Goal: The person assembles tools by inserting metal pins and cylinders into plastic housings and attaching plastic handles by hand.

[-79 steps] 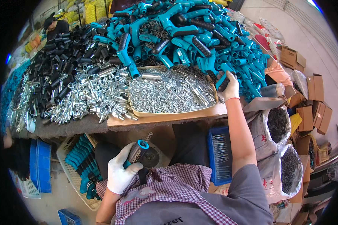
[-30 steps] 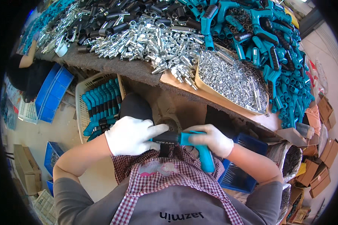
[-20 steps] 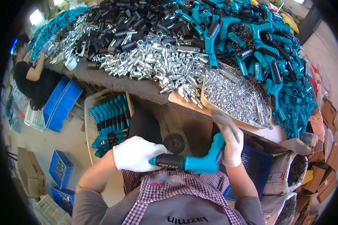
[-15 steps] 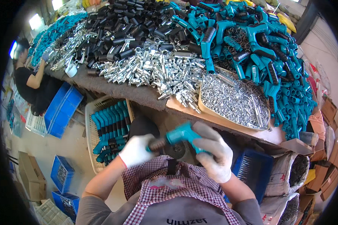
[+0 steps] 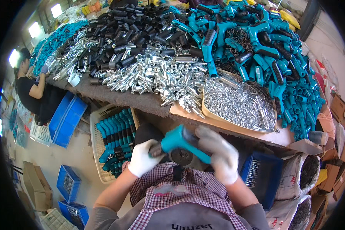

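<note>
In front of my apron, my left hand (image 5: 143, 157) in a white glove is closed around the dark ribbed end of a teal angled plastic handle (image 5: 174, 140). The handle is tilted, its teal arm sloping down to the right. At that far end is my right hand (image 5: 220, 155), also gloved and smeared by motion. Its fingers lie close to the handle, but whether they grip it cannot be made out. Beyond my left hand, a cream basket (image 5: 98, 159) holds rows of similar teal-and-black handles (image 5: 117, 130).
A table ahead bears heaps of black sleeves (image 5: 142, 27), silver metal fittings (image 5: 149, 73) and teal housings (image 5: 257, 42). A tray (image 5: 207, 111) of small metal parts sits at its near edge. Blue bins (image 5: 266, 191), white sacks (image 5: 291, 180) and cartons flank me. A co-worker (image 5: 28, 86) sits far left.
The teal handle has turned in my hands, its far arm now sloping more to the right. My right hand has shifted slightly, still blurred; the left keeps its hold. The view has tilted a little.
</note>
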The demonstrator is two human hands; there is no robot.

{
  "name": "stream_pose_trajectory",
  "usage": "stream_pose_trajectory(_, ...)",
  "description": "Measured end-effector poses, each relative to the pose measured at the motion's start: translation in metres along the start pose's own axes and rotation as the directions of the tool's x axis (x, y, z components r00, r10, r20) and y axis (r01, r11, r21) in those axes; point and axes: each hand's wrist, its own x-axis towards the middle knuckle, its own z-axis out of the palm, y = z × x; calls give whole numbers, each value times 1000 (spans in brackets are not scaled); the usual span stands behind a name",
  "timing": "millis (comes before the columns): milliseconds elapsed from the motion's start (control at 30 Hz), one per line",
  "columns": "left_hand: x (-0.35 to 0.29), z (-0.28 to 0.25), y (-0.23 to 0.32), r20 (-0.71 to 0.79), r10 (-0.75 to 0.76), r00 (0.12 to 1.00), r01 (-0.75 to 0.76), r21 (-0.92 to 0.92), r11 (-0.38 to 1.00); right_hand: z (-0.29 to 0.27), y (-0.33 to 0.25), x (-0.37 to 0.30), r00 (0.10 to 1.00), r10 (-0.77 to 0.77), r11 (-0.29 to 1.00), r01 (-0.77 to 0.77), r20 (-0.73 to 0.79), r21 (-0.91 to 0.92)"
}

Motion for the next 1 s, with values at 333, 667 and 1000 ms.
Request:
stream_pose_trajectory(333, -2, 18, -4, 231, 59, 971, -70, 41, 997, -2, -13, 4, 958, -209, 964, 236, 196, -125)
stream_pose_trajectory(667, -5, 26, 5, 469, 216, 856, -306, 124, 944, 1, -7, -3, 962, -269, 948, 274, 50, -161)
stream_pose_trajectory(1000, 52, 8, 72, 574, 579, 579, -785, 203, 585, 10, 56, -46, 809, 463, 848, -285, 362, -446)
